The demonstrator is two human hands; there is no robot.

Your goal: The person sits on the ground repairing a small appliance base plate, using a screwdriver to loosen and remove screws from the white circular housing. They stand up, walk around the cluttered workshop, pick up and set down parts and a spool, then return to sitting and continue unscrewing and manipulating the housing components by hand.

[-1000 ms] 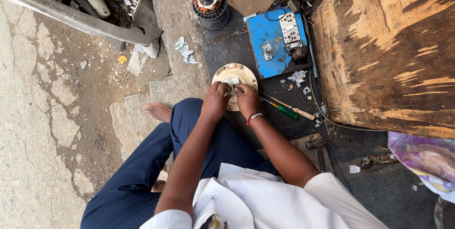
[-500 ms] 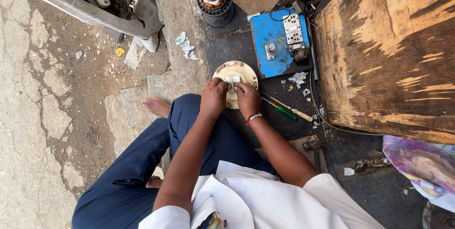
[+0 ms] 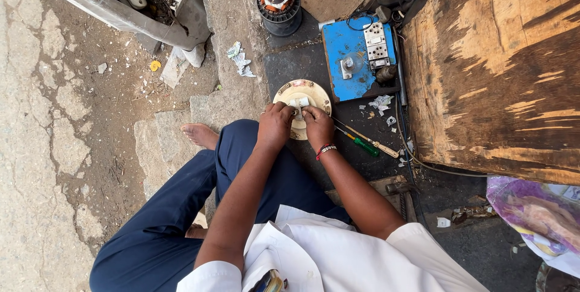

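Round cream motor cover plate [image 3: 300, 95], disc-shaped, flat and face-up on dark ground just ahead of crossed legs. Grimy and yellowed, with brownish scuffs round rim. Small holes near edge at top. Small white rectangular piece [image 3: 300, 103] at centre, partly visible between fingers. Near half of disc hidden under left hand [image 3: 275, 124] and right hand [image 3: 318, 126], both resting on it, fingers curled at centre. Far half in clear view. Sits just beside stone kerb edge on left, near blue switchboard on right, not touching either.
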